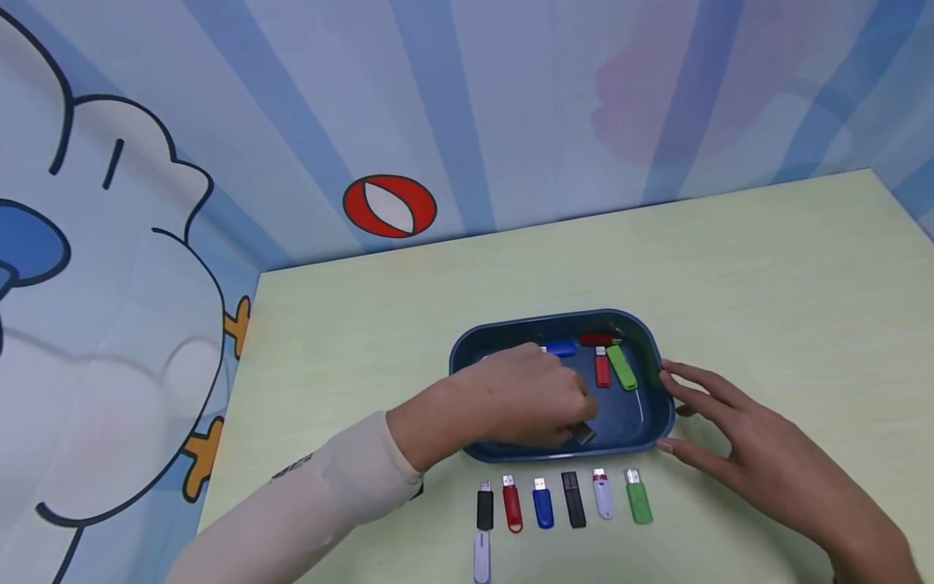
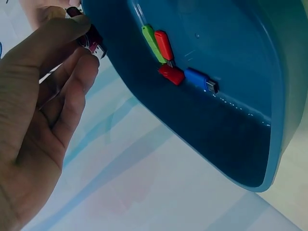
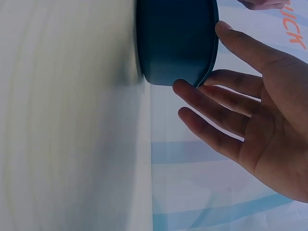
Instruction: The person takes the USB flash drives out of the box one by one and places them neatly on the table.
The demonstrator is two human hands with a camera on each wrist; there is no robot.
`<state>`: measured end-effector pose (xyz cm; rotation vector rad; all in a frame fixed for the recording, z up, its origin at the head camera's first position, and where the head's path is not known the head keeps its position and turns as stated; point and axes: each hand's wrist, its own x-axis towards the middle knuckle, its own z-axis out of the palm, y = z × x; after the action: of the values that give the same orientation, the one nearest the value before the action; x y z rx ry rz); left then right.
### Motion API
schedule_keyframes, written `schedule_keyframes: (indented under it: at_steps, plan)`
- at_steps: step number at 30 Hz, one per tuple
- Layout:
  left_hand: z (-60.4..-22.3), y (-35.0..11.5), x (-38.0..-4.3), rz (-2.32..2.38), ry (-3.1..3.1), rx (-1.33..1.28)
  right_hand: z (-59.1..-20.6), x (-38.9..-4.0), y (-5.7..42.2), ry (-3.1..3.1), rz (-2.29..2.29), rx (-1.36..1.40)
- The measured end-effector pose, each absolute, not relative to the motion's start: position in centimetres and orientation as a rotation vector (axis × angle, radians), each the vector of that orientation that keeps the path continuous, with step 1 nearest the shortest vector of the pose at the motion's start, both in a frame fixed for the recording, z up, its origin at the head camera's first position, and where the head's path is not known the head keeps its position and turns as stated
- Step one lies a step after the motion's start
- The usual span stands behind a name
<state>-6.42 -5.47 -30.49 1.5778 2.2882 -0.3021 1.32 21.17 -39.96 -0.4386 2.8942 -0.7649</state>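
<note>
My left hand [image 1: 529, 397] reaches over a dark blue plastic tray [image 1: 616, 422] and pinches a dark USB flash drive [image 2: 90, 39] between thumb and fingers, its metal plug sticking out. Inside the tray lie a blue flash drive [image 1: 561, 349], two red ones, one of them upright in view [image 1: 601, 369], and a green one [image 1: 623, 367]. At the tray's right end, my right hand [image 1: 759, 454] touches the rim with fingertips and thumb, its fingers spread and only slightly bent. The left hand covers part of the tray in the head view.
In front of the tray, a row of flash drives lies on the pale table [image 1: 788, 308]: black [image 1: 485, 507], red [image 1: 512, 504], blue [image 1: 543, 504], another black [image 1: 573, 500], white [image 1: 603, 495] and green [image 1: 638, 497]. A lilac one [image 1: 482, 556] lies below the first black one. A printed wall [image 1: 525, 105] stands behind.
</note>
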Motion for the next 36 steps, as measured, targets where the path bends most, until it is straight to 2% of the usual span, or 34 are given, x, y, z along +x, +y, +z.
schedule_keyframes:
  at_steps: [36]
  plan:
    - [-32.3,-6.3,-1.4,-0.357,2.07,1.662,-40.0,1.5,21.3,2.921,-0.775,-0.483]
